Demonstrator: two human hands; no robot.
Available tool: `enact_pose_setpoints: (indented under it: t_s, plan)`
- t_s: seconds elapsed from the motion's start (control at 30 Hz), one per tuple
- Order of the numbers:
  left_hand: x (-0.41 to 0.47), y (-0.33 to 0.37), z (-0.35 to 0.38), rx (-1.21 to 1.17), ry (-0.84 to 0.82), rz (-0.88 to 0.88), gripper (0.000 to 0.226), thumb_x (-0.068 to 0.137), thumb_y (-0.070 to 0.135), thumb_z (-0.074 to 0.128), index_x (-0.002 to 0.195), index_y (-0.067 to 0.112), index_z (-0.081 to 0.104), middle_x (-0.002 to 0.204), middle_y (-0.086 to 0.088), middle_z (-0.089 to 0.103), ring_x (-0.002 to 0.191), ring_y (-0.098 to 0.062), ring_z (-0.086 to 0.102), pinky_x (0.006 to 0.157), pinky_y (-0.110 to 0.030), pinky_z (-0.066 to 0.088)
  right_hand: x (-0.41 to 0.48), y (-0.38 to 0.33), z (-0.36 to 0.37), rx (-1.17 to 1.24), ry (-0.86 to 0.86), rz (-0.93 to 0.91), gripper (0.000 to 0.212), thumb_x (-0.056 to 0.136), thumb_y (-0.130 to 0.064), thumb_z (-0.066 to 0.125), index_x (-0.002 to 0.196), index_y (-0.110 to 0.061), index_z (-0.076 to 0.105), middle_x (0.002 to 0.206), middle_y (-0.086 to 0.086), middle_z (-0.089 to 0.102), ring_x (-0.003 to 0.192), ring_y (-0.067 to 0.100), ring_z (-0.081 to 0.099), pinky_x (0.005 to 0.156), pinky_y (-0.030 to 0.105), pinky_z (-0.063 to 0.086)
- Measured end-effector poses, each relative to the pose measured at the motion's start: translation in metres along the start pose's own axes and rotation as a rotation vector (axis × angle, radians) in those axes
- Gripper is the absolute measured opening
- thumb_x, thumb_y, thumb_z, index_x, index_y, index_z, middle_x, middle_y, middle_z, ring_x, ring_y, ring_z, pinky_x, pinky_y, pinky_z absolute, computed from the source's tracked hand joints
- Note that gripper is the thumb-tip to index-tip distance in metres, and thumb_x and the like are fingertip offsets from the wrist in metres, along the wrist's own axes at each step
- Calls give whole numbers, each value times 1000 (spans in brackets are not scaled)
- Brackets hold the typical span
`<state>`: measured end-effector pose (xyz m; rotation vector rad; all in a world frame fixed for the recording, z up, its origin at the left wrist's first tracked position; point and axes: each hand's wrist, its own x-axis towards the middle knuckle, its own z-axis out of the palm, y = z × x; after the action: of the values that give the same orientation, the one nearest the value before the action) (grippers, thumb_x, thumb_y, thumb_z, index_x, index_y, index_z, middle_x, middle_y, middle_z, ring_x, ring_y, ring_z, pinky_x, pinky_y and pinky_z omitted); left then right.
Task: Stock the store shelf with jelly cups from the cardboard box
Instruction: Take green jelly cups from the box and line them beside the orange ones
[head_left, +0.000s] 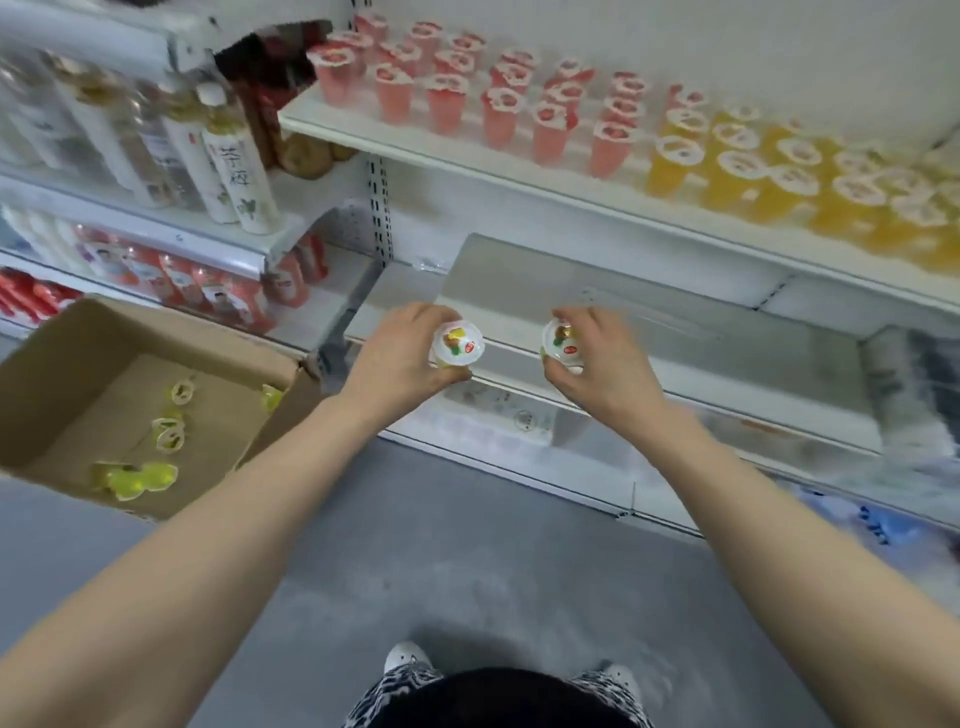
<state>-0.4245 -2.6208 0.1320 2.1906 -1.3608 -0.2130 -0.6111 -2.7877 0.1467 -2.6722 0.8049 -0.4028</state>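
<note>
Plastic round jelly cups (457, 343) pinched: left hand (397, 361), right hand (605, 364).

Both bare forearms reach forward from the lower corners and converge toward the middle, wrists roughly straight. The left hand (400, 361) curls its fingers over the far side of a jelly cup (458, 344), thumb on the near side. The right hand (605, 366) grips a second jelly cup (562, 343) likewise, the two hands level, near each other but apart.
</note>
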Motion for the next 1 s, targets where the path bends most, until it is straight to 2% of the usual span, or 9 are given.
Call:
enact_pose_setpoints:
  t_s: [0.17,0.27,0.37,0.53,0.6,0.77,1.0]
  plan:
    - [33,104,34,16,-26,146,60,72,41,82,123,19,59,116,0,62,111,-24,51,88,-28,34,-47,84,-74,-32,78,90,54,85,-29,68,134,-13,54,124,9,57,119,29,49,100,36,37]
    - [49,171,61,14,-21,202,61,73,45,80,125,23,58,118,3,60,115,-21,48,88,-25,32,-77,139,-118,-47,103,128,55,85,-30,68,136,-16,52,126,5,55,121,25,47,102,30,33]
    - [65,240,89,-2,1,270,60,74,42,80,126,20,59,117,1,61,114,-21,49,85,-19,27,-104,190,-165,-67,158,139,54,83,-29,69,133,-17,52,124,4,58,117,25,48,93,25,30]
    - [95,351,134,-24,45,376,66,75,47,77,131,19,55,122,-1,61,116,-24,49,97,-31,35,-144,278,-238,-131,274,151,44,80,-28,71,118,-16,52,109,6,61,101,28,52,77,30,31]
    - [107,390,149,-28,69,398,66,74,49,77,129,20,55,122,1,62,116,-23,50,96,-32,37,-154,313,-262,-137,309,172,42,79,-28,71,113,-16,50,103,5,60,95,28,52,73,31,31]
    - [134,465,182,-40,59,472,63,76,50,75,128,20,56,122,4,62,115,-21,47,93,-29,37,-171,378,-307,-149,357,240,36,79,-28,71,104,-17,48,92,-4,52,86,22,47,67,30,26]
    - [188,544,218,-23,41,606,62,77,54,72,128,23,57,120,4,63,116,-21,47,94,-29,35,-183,451,-348,-147,480,306,28,80,-27,70,99,-18,52,99,-1,58,96,21,50,74,29,32]
